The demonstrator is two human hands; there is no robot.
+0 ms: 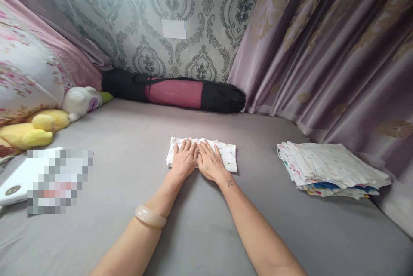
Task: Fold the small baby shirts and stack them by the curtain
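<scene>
A white cloth (229,155) with a small print lies folded into a flat rectangle on the grey bed sheet (129,147). My left hand (185,158) rests palm down on its left half, fingers stretched out. Beside it, almost touching, my right hand (210,161) presses flat on the middle and right part. Both hands cover much of the cloth, so its centre is hidden. A pale bangle (150,216) circles my left forearm.
A stack of folded cloths (332,166) sits at the right, near the curtain (322,44). A black and pink roll bag (174,92) lies along the wall. Plush toys (82,100) and a white device (29,177), beside a blurred-out item (63,181), are on the left.
</scene>
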